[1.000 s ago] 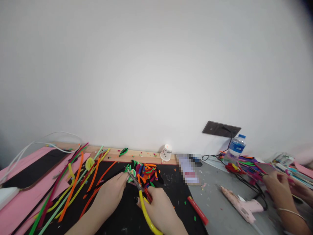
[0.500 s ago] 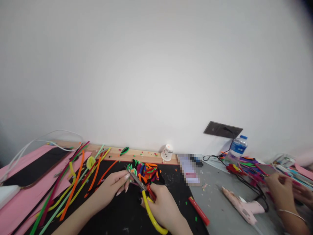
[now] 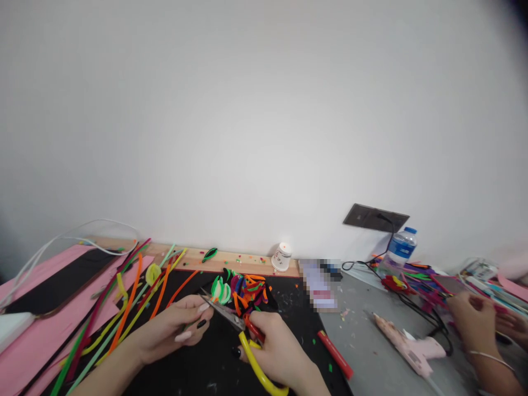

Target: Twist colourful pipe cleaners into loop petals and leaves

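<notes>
One right hand (image 3: 278, 344) — wrapped round scissors (image 3: 253, 360) | left hand (image 3: 179, 324) — half-curled beside blades (image 3: 226, 312) | pinch: cannot tell

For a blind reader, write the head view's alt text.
A person's right hand holds yellow-handled scissors close to the left hand over a black mat. Beyond sits a pile of colourful pieces; long strips lie to the left. At right are a pink glue gun and another person's hands.

Left hand (image 3: 181, 323) — lower, farther left
</notes>
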Available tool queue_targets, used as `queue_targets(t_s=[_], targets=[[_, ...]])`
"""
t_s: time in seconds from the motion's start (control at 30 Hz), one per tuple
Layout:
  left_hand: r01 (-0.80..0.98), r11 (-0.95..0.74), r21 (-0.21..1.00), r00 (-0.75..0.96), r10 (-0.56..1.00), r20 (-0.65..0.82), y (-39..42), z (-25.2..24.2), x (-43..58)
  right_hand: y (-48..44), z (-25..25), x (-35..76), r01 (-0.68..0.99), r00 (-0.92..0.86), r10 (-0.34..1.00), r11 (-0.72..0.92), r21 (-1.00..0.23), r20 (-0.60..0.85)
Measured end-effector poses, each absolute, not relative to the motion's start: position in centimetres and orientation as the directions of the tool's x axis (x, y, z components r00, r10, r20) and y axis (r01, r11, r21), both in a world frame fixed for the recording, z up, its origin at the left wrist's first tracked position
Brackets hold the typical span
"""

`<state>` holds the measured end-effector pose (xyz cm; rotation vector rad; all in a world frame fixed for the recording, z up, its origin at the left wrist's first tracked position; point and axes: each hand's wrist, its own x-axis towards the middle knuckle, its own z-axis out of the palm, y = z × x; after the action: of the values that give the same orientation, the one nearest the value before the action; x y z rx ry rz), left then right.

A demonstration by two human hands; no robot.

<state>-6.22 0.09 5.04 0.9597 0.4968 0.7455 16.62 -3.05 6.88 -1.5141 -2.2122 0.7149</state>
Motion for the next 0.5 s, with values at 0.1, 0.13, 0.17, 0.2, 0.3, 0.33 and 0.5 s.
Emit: queue_targets(t_s=[0.1, 0.13, 0.17, 0.2, 0.3, 0.33, 0.5], targets=[[-0.327, 0.305, 0.894, 0.583, 0.81, -0.063, 0.2, 5.0, -5.7, -2.9, 6.5, 16.6, 0.721, -0.324, 0.946, 0.244, -0.648, -0.005], [-0.279, 0.252, 0.927, 0.537, 0.841, -0.067, 0.3, 5.0, -5.5, -2.8, 6.4, 16.5, 0.71, -0.305, 0.952, 0.22, -0.669, -0.011], [-0.202, 0.179, 0.963, 0.483, 0.873, -0.061, 0.4, 5.1, -5.2, -2.8, 6.2, 16.5, 0.699, -0.286, 0.958, 0.196, -0.688, -0.017], [-0.099, 0.086, 0.991, 0.426, 0.904, -0.035, 0.5, 5.1, -4.9, -2.7, 6.0, 16.4, 0.687, -0.27, 0.963, 0.177, -0.705, -0.022], [0.264, -0.258, 0.93, 0.271, 0.945, 0.185, 0.5, 5.0, -4.3, -2.5, 5.9, 16.2, 0.647, -0.246, 0.969, 0.137, -0.75, -0.035], [0.37, -0.349, 0.861, 0.234, 0.932, 0.277, 0.5, 4.9, -4.3, -2.5, 5.9, 16.1, 0.634, -0.244, 0.969, 0.129, -0.763, -0.038], [0.707, -0.504, 0.496, 0.169, 0.802, 0.573, 0.4, 4.0, -4.8, -2.7, 6.0, 15.5, 0.605, -0.24, 0.969, 0.096, -0.791, -0.066]])
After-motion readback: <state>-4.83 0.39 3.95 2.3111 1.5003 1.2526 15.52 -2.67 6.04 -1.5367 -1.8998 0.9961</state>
